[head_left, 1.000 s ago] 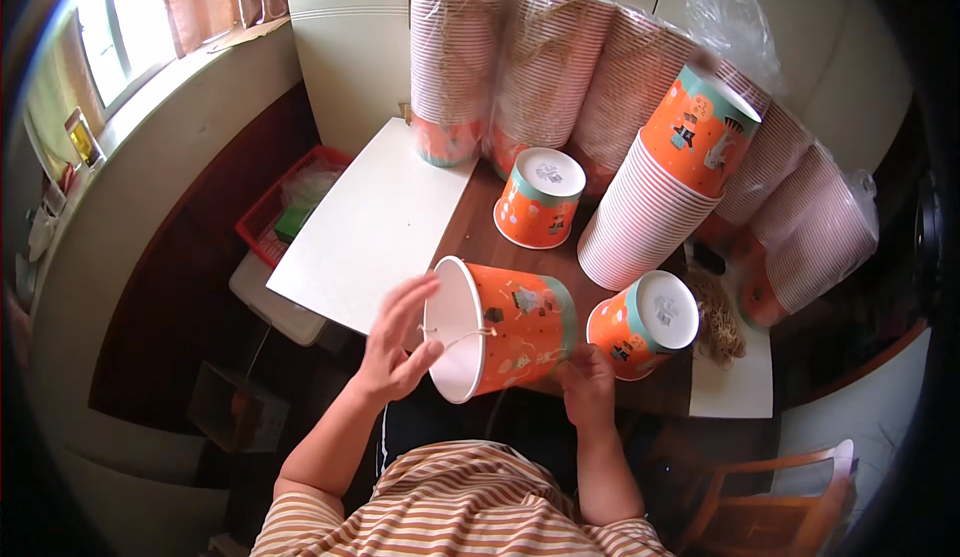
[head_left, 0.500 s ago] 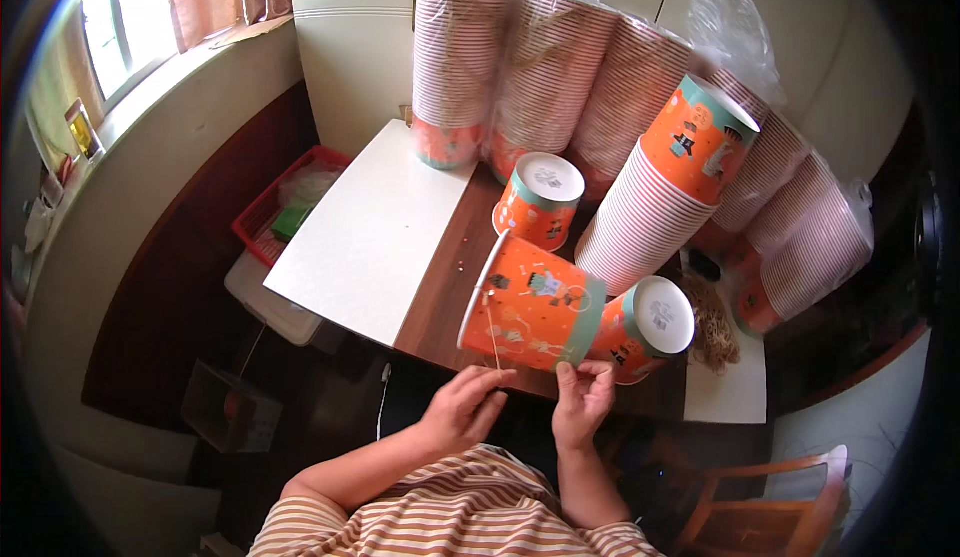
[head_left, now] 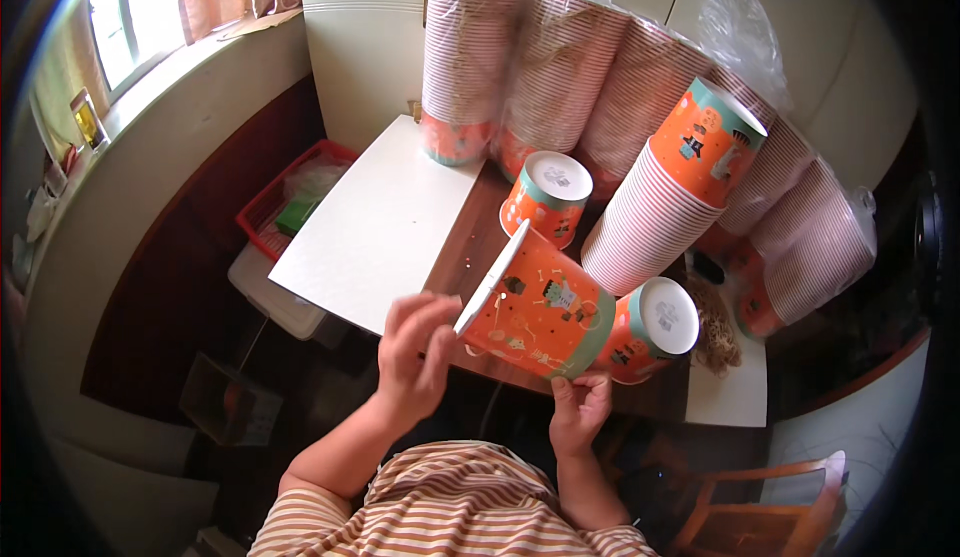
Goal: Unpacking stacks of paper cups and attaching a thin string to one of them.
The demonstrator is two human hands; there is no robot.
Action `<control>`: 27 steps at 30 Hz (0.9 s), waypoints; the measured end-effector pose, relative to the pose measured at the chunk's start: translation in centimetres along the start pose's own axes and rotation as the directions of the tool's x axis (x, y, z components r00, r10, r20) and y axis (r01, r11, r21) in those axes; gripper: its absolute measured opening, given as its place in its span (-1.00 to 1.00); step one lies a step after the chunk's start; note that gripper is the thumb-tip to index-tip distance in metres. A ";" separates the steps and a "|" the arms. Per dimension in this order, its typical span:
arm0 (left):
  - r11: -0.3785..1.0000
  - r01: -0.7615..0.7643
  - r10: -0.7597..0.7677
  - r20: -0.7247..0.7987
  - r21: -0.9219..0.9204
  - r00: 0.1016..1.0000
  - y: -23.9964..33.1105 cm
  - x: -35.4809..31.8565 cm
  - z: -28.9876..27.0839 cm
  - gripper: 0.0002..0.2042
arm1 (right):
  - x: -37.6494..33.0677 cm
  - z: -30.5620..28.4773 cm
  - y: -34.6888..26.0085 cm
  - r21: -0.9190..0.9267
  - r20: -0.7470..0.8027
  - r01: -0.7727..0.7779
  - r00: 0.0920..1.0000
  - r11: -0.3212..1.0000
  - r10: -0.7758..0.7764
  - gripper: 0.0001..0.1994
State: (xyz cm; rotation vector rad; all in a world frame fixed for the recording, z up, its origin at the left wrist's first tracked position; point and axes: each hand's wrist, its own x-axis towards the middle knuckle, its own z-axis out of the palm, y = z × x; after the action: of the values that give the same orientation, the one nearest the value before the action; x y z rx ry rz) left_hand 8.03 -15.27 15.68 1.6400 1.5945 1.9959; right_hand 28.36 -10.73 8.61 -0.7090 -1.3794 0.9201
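At 9 o'clock from the work, a red basket sits low beside the table, with a white board lying at 10 o'clock across the table's corner. Your left hand is at 7 o'clock from the orange paper bucket; its fingers are loosely curled and blurred at the bucket's open rim, so whether they grip the rim cannot be determined. The bucket lies tilted on its side, mouth facing left, base toward 3 o'clock. Your right hand is directly at 6 o'clock beneath the bucket, fingertips pinched narrowly against its lower wall. A second bucket lies touching the first at 3 o'clock, white base facing up. A third inverted bucket stands at 12 o'clock. A leaning stack of buckets rises at 1 o'clock, with wrapped stacks lined along the wall behind.
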 end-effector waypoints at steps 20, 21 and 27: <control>0.536 0.603 -0.486 0.369 -0.590 0.793 -2.3 1.7 1.3 -0.82 | 0.4 0.4 -2.2 -0.449 0.149 0.388 0.921 0.805 -0.360 -0.75; 0.492 0.605 -0.507 0.359 -0.626 0.784 -2.5 1.6 1.5 -0.83 | 0.4 0.4 -2.5 -0.448 0.149 0.387 0.921 0.806 -0.359 -0.75; 0.345 0.630 -0.525 0.414 -0.696 0.744 -2.7 1.2 1.8 -0.83 | 0.9 0.0 -4.9 -0.493 0.232 0.444 0.896 0.748 -0.378 -0.73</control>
State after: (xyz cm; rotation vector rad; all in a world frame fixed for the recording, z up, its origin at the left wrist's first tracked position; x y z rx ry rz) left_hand 7.62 -12.18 14.23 0.6409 0.7588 1.7122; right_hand 28.90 -12.37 13.25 -0.7223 -1.8391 0.2088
